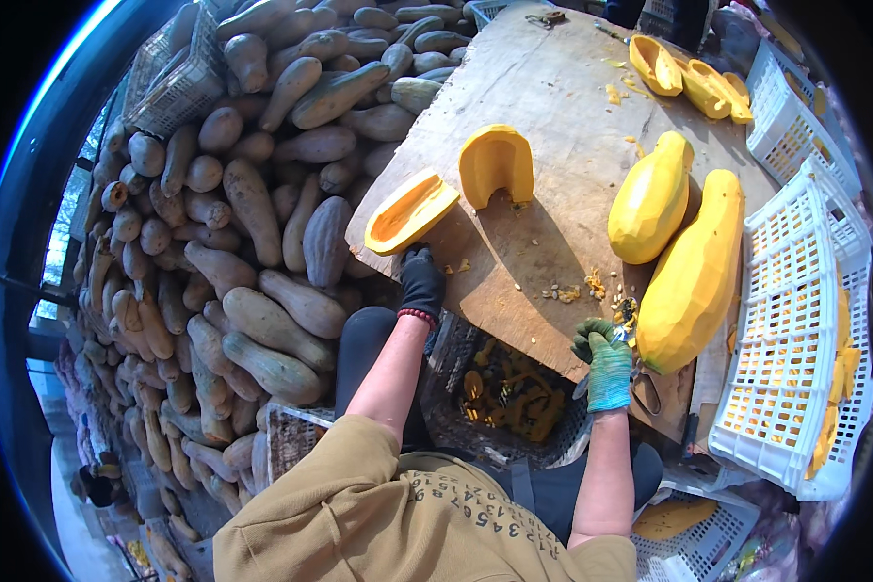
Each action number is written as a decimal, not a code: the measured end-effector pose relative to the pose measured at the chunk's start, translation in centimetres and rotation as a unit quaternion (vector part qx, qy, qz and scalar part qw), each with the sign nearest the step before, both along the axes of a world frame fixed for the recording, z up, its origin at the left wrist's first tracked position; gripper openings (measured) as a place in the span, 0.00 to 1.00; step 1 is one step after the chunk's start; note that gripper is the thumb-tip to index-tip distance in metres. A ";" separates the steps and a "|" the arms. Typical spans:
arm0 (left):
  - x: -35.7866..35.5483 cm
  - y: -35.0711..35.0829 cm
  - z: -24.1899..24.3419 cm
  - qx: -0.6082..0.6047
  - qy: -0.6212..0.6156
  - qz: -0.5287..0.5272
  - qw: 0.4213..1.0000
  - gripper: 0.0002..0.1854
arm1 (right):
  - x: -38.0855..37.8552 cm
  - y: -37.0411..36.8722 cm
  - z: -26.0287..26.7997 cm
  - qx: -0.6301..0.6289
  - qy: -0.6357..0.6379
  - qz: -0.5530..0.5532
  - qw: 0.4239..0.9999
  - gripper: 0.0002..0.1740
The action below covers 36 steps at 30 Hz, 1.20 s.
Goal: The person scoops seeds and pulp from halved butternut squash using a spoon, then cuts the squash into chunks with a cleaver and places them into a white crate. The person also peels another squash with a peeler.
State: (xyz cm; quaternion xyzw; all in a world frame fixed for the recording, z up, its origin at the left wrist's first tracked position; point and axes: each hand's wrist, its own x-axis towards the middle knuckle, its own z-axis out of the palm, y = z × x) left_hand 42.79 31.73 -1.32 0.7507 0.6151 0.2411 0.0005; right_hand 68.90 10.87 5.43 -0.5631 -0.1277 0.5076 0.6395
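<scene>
My left hand (422,280), in a black glove, grips the near end of a peeled, hollowed squash half (410,212) at the left edge of a wooden board (553,87). The fingers are partly hidden under it. In a green and blue glove, my right hand (605,364) is curled at the board's front edge around a metal tool (580,386), mostly hidden by the hand. Pulp and seeds (624,314) cluster just beyond its fingers. An arched, hollowed squash piece (496,164) stands on the board. Two peeled whole squashes, a shorter one (649,200) and a longer one (691,276), lie right.
Unpeeled squashes (254,211) are heaped left. A crate of peelings (513,393) sits below the board's front edge. White plastic crates (778,327) stand right. Several cut squash pieces (656,65) lie at the back right. A metal loop (647,393) is beside my right hand.
</scene>
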 end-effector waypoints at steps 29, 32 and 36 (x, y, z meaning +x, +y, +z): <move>9.4 3.1 1.4 -0.134 -0.046 -0.066 0.988 0.31 | 0.5 -1.6 0.3 -0.002 0.009 -0.016 1.000 0.09; 10.9 2.2 1.9 -0.134 0.022 -0.115 0.984 0.26 | 0.6 -1.7 0.4 -0.018 -0.019 -0.003 1.000 0.09; 12.6 -2.4 0.8 -0.078 -0.075 -0.331 0.937 0.26 | 0.8 -2.0 0.5 -0.024 0.001 -0.017 1.000 0.09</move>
